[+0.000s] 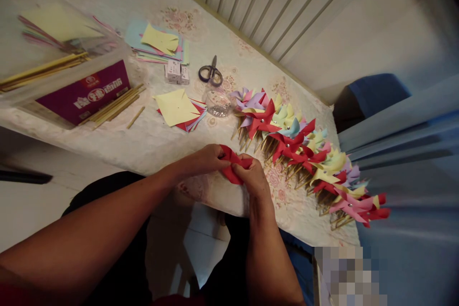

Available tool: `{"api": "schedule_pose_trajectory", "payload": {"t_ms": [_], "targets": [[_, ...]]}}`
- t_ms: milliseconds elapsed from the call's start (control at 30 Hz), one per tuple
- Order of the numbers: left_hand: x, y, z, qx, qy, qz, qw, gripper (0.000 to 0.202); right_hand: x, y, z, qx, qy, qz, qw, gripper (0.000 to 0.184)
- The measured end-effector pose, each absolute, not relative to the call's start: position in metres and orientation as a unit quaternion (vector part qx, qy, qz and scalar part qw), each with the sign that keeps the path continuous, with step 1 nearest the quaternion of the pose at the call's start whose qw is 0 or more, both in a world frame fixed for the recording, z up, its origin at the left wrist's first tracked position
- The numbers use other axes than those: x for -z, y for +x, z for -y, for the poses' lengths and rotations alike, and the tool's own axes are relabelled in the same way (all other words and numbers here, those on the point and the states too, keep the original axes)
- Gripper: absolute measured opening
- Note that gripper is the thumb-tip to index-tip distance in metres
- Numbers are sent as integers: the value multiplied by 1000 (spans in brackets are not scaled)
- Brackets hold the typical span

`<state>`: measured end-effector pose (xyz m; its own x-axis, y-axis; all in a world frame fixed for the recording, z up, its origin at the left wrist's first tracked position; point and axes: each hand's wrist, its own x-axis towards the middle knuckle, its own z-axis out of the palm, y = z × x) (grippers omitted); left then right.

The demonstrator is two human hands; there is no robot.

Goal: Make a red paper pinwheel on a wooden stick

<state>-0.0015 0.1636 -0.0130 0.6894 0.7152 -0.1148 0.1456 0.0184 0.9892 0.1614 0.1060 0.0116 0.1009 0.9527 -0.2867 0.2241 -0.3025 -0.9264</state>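
A red sheet of paper [232, 172], partly folded, is held between both hands near the table's front edge. My left hand [211, 157] pinches its left side with closed fingers. My right hand [254, 174] grips the right side, its thumb pressed on the paper. Just beyond lies a stack of cut paper squares [177, 107], yellow on top. A clear dish [219, 103] with small shiny pieces stands beside that stack. To the right, many finished paper pinwheels [304, 153] on sticks lie in a long row.
Scissors [211, 74] lie behind the dish, near small white boxes [175, 72] and more coloured paper [159, 40]. At left are a clear plastic bin [27, 98] and loose wooden sticks [114, 107]. A radiator [244, 0] borders the table [150, 141] at the back.
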Motion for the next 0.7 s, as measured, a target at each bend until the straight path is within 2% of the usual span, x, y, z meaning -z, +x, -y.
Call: {"api": "schedule_pose_trajectory", "payload": {"t_ms": [333, 567, 700], "targets": [[11, 2, -164, -255, 559, -321, 721, 16, -6, 165, -107, -461, -657, 441, 402, 16], [13, 8, -160, -303, 369, -281, 832, 26, 8, 160, -114, -450, -632, 347, 527, 22], [15, 14, -155, -343, 305, -236, 857, 30, 11, 152, -117, -438, -605, 295, 595, 24]]}}
